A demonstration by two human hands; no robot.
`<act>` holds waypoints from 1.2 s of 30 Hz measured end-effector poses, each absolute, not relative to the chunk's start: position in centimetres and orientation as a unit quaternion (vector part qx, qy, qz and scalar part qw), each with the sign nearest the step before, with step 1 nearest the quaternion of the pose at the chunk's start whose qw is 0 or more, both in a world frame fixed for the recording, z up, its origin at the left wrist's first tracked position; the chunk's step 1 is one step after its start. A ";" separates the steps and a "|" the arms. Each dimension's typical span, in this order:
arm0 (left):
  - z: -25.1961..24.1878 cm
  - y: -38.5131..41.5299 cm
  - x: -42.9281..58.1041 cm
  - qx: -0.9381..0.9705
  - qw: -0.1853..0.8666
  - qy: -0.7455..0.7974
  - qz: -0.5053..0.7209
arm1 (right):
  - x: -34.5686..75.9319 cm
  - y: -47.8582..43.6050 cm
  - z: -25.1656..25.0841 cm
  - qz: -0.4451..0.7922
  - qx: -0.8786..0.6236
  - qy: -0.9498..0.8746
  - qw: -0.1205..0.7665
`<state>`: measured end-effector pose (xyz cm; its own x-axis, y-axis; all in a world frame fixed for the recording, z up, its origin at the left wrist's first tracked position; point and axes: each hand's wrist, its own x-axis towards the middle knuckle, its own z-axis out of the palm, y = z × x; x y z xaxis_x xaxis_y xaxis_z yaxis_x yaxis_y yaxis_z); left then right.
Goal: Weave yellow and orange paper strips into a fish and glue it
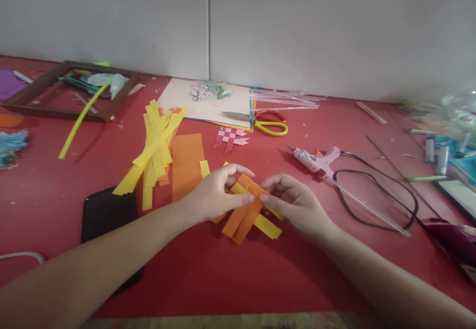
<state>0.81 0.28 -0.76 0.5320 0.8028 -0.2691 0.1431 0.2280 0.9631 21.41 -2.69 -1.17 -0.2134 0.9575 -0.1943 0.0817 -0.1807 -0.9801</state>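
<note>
Between my hands is a small weave of orange paper strips (243, 220) crossed with yellow paper strips (268, 227). My left hand (213, 195) pinches its left side, thumb on top and fingers curled behind. On the other side my right hand (293, 200) grips the weave with thumb and bent fingers. Both thumb tips nearly meet on the orange strips. Just left of my left hand lies an orange paper sheet (188, 160), with a pile of yellow strips (158, 145) beside it. Beyond the hands rests a woven pink and red paper fish (228, 137).
Scissors (256, 118) lie partly on pale paper sheets (178, 91). To the right is a pink glue gun (316, 161) with a looped black cord (372, 170). A black phone-like slab (107, 215) sits under my left forearm. A brown wooden frame (55, 110) stands at the back left.
</note>
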 end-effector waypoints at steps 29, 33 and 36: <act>-0.8 0.4 0.7 0.610 0.611 0.457 0.216 | 21.2 -2.7 -1.2 0.607 -0.496 -0.492 0.380; -0.6 0.5 0.8 0.577 0.626 0.458 0.257 | 21.2 -2.8 -0.8 0.613 -0.518 -0.496 0.331; -0.4 0.5 0.9 0.562 0.638 0.458 0.261 | 21.1 -2.8 -0.8 0.613 -0.524 -0.488 0.333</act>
<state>0.92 0.53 -0.37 0.4447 0.8471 -0.2912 0.1828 0.2324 0.9553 21.08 -2.79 -0.81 -0.2281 0.9204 -0.3174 0.1041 -0.3011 -0.9479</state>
